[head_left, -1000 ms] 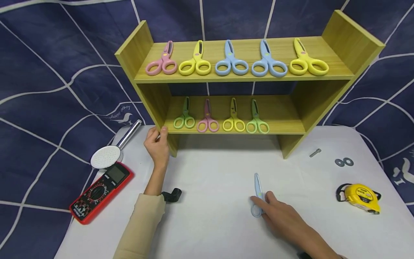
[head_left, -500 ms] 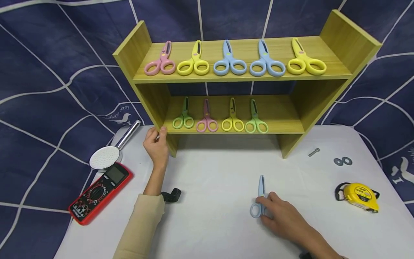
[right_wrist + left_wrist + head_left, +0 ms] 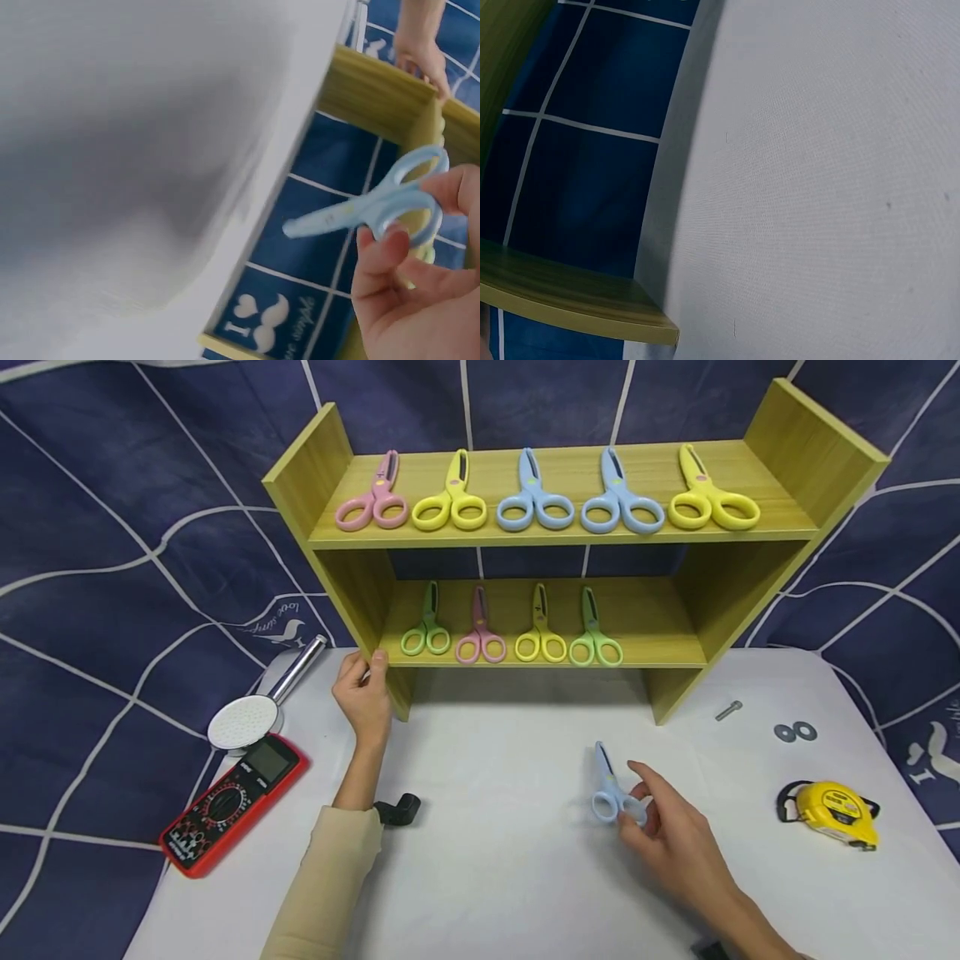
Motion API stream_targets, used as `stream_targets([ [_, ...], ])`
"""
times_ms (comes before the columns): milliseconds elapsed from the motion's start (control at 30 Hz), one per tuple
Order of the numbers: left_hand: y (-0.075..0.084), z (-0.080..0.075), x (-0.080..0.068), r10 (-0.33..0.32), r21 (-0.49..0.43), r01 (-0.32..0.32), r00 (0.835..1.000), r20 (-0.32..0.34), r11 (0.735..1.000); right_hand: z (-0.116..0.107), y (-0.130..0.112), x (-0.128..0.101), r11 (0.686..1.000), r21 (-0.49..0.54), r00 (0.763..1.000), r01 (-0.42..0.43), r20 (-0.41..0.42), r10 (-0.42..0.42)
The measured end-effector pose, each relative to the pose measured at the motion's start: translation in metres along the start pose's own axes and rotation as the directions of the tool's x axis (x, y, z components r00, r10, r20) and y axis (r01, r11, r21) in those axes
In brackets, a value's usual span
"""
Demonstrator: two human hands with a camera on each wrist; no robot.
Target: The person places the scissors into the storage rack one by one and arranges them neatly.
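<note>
My right hand [image 3: 675, 835] pinches a pair of light blue scissors [image 3: 606, 777] by one handle loop, blades pointing away toward the shelf. In the right wrist view the thumb and fingers close on a loop of these scissors [image 3: 360, 206]. My left hand [image 3: 365, 697] grips the left side of the wooden shelf [image 3: 525, 664] at the lower board's front edge. On the upper board lie pink scissors [image 3: 375, 497], yellow scissors [image 3: 452, 497], two blue pairs and another yellow pair. The lower board bears green scissors [image 3: 427, 627], pink, yellow and another green pair.
At the left lie a shower head [image 3: 243, 722] and a red multimeter [image 3: 232, 806]. A black fitting [image 3: 399, 810] sits by the left forearm. To the right are a bolt [image 3: 729, 710], two washers [image 3: 795, 732] and a yellow tape measure [image 3: 836, 812] on the white tabletop [image 3: 495, 877].
My right hand has lifted the blue scissors from the tabletop and turned, bringing the scissors slightly toward the shelf. My left hand stays on the shelf's side.
</note>
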State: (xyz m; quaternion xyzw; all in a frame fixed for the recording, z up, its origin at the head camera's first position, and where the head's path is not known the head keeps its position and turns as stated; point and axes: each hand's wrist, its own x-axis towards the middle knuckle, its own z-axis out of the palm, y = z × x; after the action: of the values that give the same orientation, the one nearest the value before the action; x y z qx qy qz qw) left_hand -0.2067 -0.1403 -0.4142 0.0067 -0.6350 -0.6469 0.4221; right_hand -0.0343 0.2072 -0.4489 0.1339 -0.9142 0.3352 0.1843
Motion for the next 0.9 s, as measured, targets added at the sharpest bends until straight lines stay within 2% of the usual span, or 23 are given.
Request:
stream_targets([
  [233, 0.001, 0.001, -0.001, -0.012, 0.002, 0.012, 1.000, -0.004, 1.000, -0.027, -0.020, 0.005, 0.999, -0.028, 0.998, -0.017, -0.058, 0.015],
  [300, 0.002, 0.002, -0.001, -0.019, 0.006, 0.019, 1.000, -0.004, 1.000, -0.035, -0.022, 0.008, 1.000, -0.017, 0.996, -0.001, -0.084, 0.000],
  [433, 0.003, 0.002, -0.002, -0.030, 0.010, 0.030, 1.000, 0.000, 1.000, -0.049, -0.019, 0.020, 0.998, 0.001, 0.980, 0.063, -0.187, -0.062],
  [533, 0.003, 0.001, -0.001, -0.021, 0.020, 0.021, 1.000, 0.001, 1.000, -0.057, -0.019, 0.037, 0.999, 0.021, 0.970, 0.048, -0.238, -0.042],
  [667, 0.004, 0.000, 0.002, 0.007, 0.034, -0.007, 1.000, -0.005, 0.999, -0.064, -0.019, 0.067, 0.998, 0.059, 0.970, -0.005, -0.243, 0.019],
  [900, 0.003, 0.001, 0.001, 0.010, 0.034, -0.010, 1.000, -0.022, 0.999, -0.055, 0.002, 0.110, 0.999, 0.032, 0.973, -0.020, -0.228, 0.027],
])
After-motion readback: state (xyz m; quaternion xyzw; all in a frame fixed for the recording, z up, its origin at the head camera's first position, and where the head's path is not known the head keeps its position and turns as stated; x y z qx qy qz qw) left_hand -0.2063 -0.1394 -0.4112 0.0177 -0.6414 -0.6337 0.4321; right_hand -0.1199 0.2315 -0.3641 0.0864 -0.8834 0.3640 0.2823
